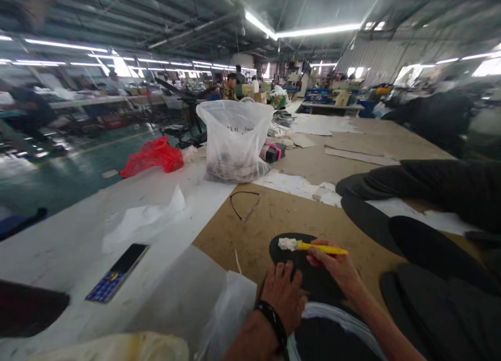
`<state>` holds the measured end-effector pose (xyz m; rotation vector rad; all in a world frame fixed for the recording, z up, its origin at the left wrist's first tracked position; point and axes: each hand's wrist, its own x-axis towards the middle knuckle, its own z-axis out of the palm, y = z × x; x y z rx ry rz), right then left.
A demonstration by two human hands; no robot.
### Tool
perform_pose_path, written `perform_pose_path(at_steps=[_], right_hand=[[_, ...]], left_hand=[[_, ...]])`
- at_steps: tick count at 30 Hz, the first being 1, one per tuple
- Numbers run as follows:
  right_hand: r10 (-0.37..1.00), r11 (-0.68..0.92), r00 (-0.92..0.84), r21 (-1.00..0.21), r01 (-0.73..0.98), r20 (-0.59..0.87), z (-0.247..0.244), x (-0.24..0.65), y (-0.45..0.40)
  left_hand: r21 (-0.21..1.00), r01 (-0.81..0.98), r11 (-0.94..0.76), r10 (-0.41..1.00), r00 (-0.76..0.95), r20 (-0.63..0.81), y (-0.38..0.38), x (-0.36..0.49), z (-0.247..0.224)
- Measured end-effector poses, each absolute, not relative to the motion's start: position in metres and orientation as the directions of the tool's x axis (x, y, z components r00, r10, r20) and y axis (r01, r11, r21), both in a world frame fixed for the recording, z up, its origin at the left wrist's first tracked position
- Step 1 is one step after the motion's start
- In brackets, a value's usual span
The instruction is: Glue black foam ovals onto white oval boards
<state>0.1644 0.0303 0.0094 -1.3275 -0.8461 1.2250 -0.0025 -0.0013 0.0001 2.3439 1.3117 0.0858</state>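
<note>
My right hand (326, 256) is closed around the yellow handle of a brush (323, 249). The brush's whitish head points left, over the rounded end of a flat black insole-shaped piece (278, 250). My left hand (284, 296), with a dark bracelet at the wrist, rests on the left side of that piece, fingers spread and slightly bent. Close below both hands lies another black piece (332, 340) with a white, wet-looking border. Whether the brush head touches the black surface, I cannot tell.
Stacked black pieces (430, 189) lie at right. A white plastic bag (237, 136) stands beyond my hands, with eyeglasses (245, 207) before it. A phone (117, 272) and a red bag (154, 155) are at left. People are in the background.
</note>
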Motion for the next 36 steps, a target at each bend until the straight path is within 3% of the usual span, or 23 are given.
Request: perform_pose_path(at_steps=[8, 18, 24, 28, 36], right_hand=[[0.963, -0.157, 0.213, -0.986, -0.056, -0.165, -0.003, 0.155, 0.049], [0.91, -0.147, 0.401, -0.986, 0.082, -0.102, 0.004, 0.197, 0.03], [0.947, -0.104, 0.313, -0.989, 0.103, -0.067, 0.001, 0.175, 0.04], [0.952, -0.112, 0.301, -0.973, 0.199, -0.048, -0.001, 0.172, 0.05], [0.886, -0.163, 0.458, -0.878, 0.45, 0.07, -0.002, 0.224, 0.028]], left_hand=[[0.422, 0.794, -0.438, 0.823, 0.543, -0.167, 0.003, -0.001, 0.012], [0.43, 0.786, -0.445, 0.85, 0.521, -0.074, 0.008, 0.0, 0.004], [0.394, 0.8, -0.452, 0.844, 0.527, -0.101, 0.01, 0.0, 0.003], [0.358, 0.808, -0.467, 0.838, 0.534, -0.112, 0.01, 0.0, 0.001], [0.357, 0.809, -0.466, 0.837, 0.534, -0.118, 0.01, 0.001, 0.004]])
